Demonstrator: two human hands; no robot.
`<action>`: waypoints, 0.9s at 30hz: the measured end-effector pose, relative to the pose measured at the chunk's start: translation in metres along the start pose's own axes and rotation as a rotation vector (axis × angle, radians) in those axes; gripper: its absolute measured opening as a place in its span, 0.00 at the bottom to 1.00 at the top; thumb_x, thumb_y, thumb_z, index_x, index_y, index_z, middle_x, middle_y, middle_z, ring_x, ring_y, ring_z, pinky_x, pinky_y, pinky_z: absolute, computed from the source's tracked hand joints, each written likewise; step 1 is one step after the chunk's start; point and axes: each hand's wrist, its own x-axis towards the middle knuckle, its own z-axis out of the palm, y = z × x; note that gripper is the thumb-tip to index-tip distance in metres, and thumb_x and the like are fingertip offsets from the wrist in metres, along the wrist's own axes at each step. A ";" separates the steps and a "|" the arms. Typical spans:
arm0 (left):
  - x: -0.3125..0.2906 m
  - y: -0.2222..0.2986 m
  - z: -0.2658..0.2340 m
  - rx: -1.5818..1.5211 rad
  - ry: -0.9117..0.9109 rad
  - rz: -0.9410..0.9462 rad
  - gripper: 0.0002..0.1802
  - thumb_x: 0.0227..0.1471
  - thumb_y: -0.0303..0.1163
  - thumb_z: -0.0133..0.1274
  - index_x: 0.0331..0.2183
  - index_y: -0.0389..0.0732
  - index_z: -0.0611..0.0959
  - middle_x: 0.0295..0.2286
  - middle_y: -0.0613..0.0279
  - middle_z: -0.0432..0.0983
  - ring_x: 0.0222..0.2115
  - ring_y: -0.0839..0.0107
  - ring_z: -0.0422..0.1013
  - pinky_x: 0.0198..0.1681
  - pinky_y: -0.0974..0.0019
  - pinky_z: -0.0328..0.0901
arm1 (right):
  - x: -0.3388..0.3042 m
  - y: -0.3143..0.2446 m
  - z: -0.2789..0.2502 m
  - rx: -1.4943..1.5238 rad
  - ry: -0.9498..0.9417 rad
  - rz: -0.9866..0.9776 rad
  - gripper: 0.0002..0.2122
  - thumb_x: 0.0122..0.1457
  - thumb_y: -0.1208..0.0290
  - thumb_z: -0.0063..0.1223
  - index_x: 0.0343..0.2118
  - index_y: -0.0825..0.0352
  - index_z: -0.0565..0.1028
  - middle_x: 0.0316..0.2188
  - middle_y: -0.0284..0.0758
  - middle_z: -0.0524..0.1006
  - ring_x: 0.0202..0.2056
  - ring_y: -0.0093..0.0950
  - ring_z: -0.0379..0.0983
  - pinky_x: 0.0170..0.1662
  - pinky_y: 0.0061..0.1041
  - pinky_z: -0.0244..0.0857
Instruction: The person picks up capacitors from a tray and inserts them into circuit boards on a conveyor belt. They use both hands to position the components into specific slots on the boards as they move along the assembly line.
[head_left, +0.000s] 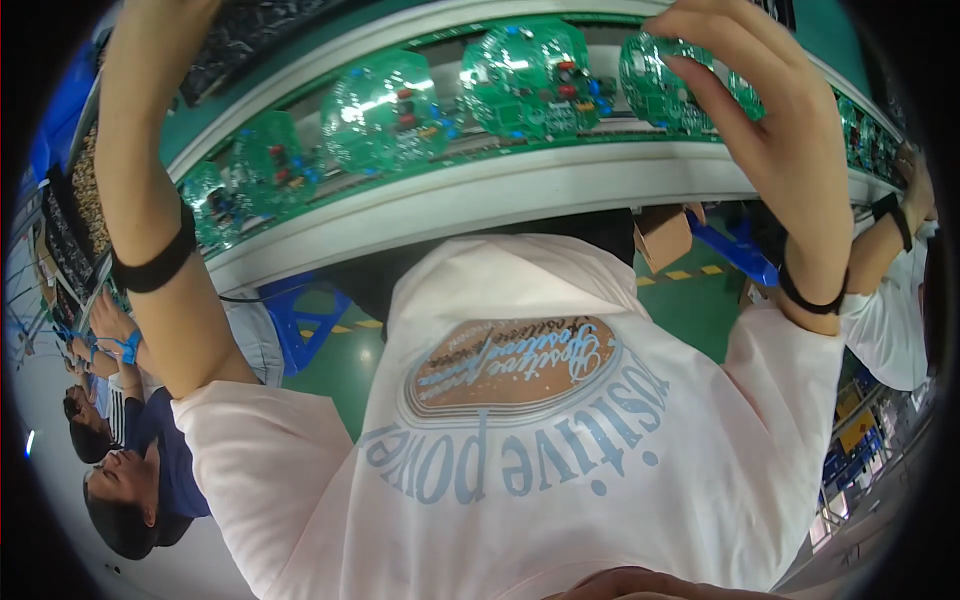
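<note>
1 green board [645, 95] sits under the R hand [778, 90], partly hidden by its fingers. R hand's part-open, thumb apart from fingers, nothing seen btwn; can't tell if skin touches board. Risk: a dipping thumb could prob. bend parts. Next board [505, 90], just L of R hand, has red + blue parts [566, 80]; a sideways swipe might catch them. L hand's out of frame, grip unknown. White rail [500, 190], bodyward of R hand: a skewed board could jam there.
</note>
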 end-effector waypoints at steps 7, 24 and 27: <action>0.012 0.017 0.001 -0.379 -0.303 -0.219 0.16 0.53 0.27 0.66 0.43 0.31 0.84 0.31 0.56 0.82 0.29 0.71 0.76 0.35 0.67 0.71 | 0.081 0.030 0.011 -0.253 0.104 -0.251 0.15 0.57 0.72 0.62 0.47 0.69 0.78 0.41 0.43 0.76 0.47 0.44 0.74 0.52 0.39 0.68; -0.002 0.048 -0.011 -0.582 -0.087 0.075 0.08 0.51 0.25 0.64 0.34 0.30 0.86 0.27 0.47 0.82 0.26 0.58 0.79 0.32 0.64 0.72 | 0.126 0.040 0.033 0.130 0.190 -0.218 0.07 0.63 0.72 0.59 0.40 0.69 0.83 0.34 0.40 0.83 0.36 0.35 0.81 0.40 0.33 0.75; -0.012 0.045 -0.013 -0.595 -0.089 0.039 0.08 0.51 0.24 0.64 0.34 0.31 0.85 0.27 0.48 0.81 0.26 0.57 0.78 0.32 0.63 0.71 | 0.118 0.044 0.032 0.642 0.075 -0.012 0.07 0.66 0.75 0.57 0.41 0.70 0.83 0.34 0.38 0.84 0.34 0.29 0.82 0.39 0.26 0.76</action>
